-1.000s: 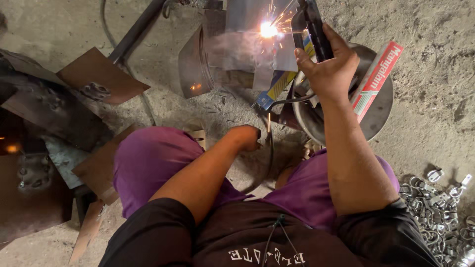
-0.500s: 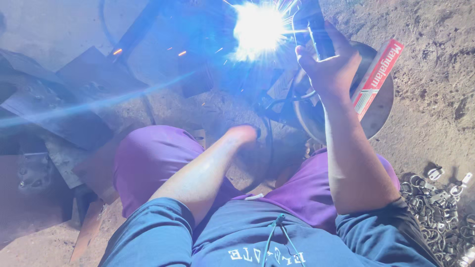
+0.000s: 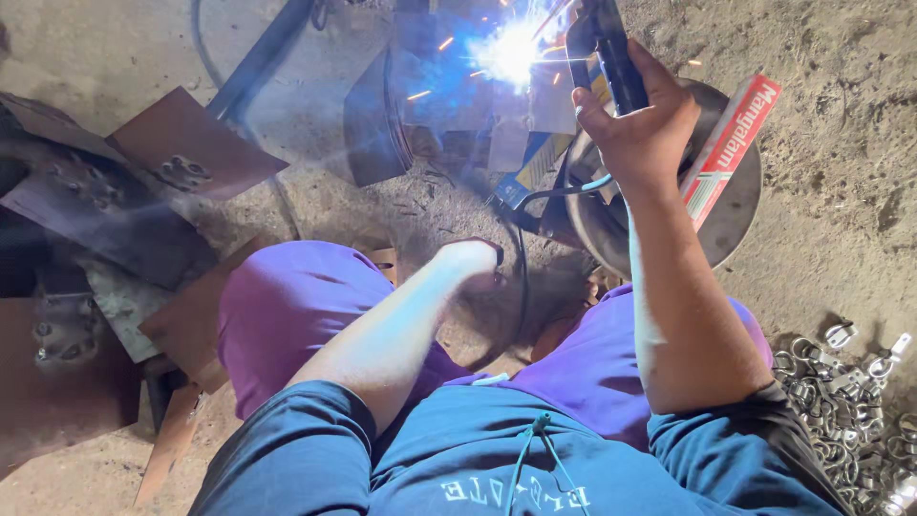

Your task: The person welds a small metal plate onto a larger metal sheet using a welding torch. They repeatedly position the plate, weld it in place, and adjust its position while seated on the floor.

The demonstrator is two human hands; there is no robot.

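Dark, flat metal workpiece (image 3: 420,124) stands on the sandy floor (image 3: 841,191) ahead of the person's knees, and a bright blue-white welding arc (image 3: 511,53) burns at its upper right edge. The right hand (image 3: 640,124) is wrapped firmly around the black electrode holder (image 3: 607,53), just right of the arc, with the black cable (image 3: 521,277) trailing down from it toward the knees. The left hand (image 3: 473,263) sits well below the workpiece, curled into a loose fist and resting on the floor between the purple-trousered knees; it holds nothing that I can see. To weld this well, I judge the holder needs a steady wrist, a short even arc and slow travel along the joint. Right of the workpiece lie a round grey metal disc (image 3: 735,205) and a long red-and-white carton (image 3: 731,143).
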